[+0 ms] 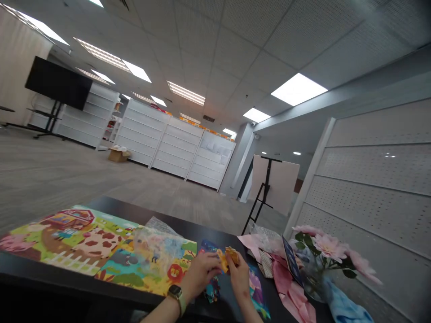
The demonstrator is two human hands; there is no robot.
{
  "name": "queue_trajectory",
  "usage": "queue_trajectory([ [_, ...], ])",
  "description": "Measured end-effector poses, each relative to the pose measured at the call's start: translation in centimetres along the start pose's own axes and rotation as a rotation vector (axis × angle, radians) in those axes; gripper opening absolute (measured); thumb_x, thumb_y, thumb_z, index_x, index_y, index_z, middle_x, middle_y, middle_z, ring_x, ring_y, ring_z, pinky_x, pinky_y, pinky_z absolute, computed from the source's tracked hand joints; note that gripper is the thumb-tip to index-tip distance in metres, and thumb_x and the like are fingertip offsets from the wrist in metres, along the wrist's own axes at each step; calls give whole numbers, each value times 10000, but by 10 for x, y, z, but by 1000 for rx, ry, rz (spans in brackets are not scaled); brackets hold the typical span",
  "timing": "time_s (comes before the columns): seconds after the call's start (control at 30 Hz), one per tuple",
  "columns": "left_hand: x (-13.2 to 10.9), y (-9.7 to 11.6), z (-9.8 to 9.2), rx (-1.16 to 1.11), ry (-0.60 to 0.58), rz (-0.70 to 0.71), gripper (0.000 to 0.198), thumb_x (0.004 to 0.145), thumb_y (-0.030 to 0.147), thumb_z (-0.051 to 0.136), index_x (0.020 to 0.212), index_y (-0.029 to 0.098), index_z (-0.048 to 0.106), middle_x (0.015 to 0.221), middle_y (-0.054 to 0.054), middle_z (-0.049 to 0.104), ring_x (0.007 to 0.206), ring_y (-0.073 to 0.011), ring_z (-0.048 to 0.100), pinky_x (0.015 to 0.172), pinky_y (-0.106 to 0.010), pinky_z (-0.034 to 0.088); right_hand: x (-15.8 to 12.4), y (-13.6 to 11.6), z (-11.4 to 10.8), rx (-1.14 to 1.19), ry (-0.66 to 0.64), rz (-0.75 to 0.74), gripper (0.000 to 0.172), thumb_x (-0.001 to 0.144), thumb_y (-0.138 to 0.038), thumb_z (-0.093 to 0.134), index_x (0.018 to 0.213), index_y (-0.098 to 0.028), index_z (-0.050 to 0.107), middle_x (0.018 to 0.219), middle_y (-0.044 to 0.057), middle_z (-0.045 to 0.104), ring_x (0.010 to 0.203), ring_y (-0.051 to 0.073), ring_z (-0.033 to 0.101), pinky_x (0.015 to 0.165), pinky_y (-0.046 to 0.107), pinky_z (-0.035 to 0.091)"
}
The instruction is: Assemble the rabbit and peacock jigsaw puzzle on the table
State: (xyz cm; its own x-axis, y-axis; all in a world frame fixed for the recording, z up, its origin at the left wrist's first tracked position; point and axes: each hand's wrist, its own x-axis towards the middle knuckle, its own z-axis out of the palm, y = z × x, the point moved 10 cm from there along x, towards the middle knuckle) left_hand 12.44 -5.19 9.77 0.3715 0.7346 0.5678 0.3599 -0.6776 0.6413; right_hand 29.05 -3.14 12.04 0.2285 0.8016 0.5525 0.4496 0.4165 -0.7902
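Observation:
Near the front of a black table (153,211), my left hand (201,272), with a watch (175,291) on its wrist, pinches a small orange-yellow piece (222,261). My right hand (239,274) is closed on another yellow-brown piece (232,255), close beside the first. Whether the two pieces touch is hard to tell. Below and around my hands lie dark blue and purple picture pieces (256,289). To the left are a farm picture (97,242) and a savanna picture with a lion (175,272), partly under a clear plastic bag (156,249).
At the table's right are pink cloth (286,287), a dark flat object (292,260), a glass vase (314,285) with pink flowers (328,246) and blue cloth (346,305). An easel (267,188), white shelving (175,146) and a cardboard box (118,155) stand beyond.

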Motion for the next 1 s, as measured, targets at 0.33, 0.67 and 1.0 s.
queue_trajectory([
  [0.33,-29,-5,35,116,-314,-37,357,852,279,743,1195,336,665,1591,-40,426,1423,-330,428,1172,-514,332,-16,52,-5,20,48,116,506,718,-722,656,801,-229,727,670,55,751,627,275,713,502,314,537],
  [0.67,-15,-32,40,125,-430,-111,1223,683,416,892,1596,248,96,1687,-194,28,1546,-381,86,1238,-565,195,-19,75,13,163,-83,103,304,846,-443,641,982,-203,769,1029,100,787,914,288,747,767,364,628],
  [1.0,-17,-54,37,-125,-377,-271,1317,689,234,874,1606,308,-68,1592,-141,356,1433,-324,409,1185,-436,360,-64,-12,34,41,-352,-564,431,815,-39,586,1107,-306,757,1214,53,754,1026,203,754,832,224,618],
])
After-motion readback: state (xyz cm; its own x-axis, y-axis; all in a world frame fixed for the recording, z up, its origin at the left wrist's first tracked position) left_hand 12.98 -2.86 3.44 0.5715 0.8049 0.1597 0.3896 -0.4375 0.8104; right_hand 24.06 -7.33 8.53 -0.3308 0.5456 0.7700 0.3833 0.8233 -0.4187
